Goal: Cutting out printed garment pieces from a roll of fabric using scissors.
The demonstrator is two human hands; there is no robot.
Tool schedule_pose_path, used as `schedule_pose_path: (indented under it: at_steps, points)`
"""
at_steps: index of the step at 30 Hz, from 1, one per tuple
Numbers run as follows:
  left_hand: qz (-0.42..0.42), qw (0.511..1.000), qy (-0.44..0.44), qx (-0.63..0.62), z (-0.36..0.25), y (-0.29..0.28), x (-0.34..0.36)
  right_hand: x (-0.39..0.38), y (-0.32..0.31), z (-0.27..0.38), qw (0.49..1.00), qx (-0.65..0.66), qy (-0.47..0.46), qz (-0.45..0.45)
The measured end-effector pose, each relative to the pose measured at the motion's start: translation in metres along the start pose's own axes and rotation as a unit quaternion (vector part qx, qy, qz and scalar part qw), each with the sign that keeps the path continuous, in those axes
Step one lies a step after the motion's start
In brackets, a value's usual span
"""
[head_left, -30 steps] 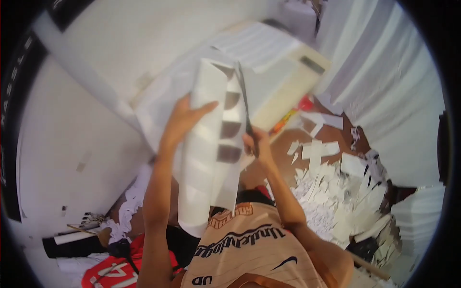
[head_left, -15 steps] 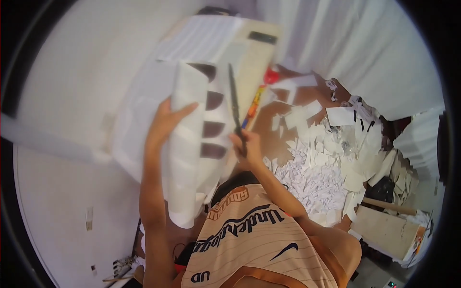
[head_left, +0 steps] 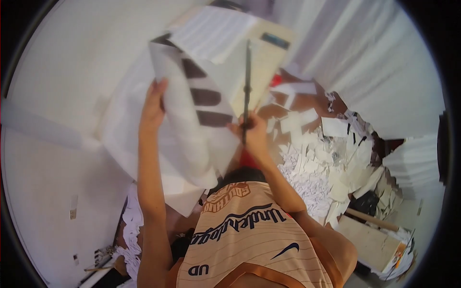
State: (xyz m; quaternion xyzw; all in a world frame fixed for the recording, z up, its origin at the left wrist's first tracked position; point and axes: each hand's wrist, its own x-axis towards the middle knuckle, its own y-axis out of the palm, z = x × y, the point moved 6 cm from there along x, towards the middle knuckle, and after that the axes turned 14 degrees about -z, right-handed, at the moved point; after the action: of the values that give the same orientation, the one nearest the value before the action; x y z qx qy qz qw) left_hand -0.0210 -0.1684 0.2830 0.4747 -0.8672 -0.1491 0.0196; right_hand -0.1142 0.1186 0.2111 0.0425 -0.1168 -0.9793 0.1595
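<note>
The fingers of my left hand (head_left: 152,110) are closed on the left side of a curled white paper sheet (head_left: 185,125) with dark printed patches, held in front of me over the tabletop (head_left: 268,54). Half a second ago they lay across the roll's face; now the sheet's top leans leftward and the curl has loosened, turning it at a fresh angle. My right fingers are wrapped around the handles of black scissors (head_left: 247,90), now pointing nearly straight up. Their blades stand right of the patches, so I judge this a repositioning, not a cut. Beyond, paper scraps (head_left: 307,177) heap on the brown floor (head_left: 332,99) before a white curtain (head_left: 374,62).
</note>
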Motion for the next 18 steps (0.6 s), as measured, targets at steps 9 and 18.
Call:
schedule_pose_path:
  at_steps: [9, 18]
  points:
    - [-0.159, 0.854, 0.397, 0.297, -0.033, 0.053, 0.032, 0.289, 0.133, 0.104, 0.959, -0.198, -0.084, 0.185]
    - [-0.072, 0.986, 0.073, 0.134, -0.019, 0.247, 0.304, 0.562, 0.275, 0.138, 0.929, -0.233, -0.167, 0.233]
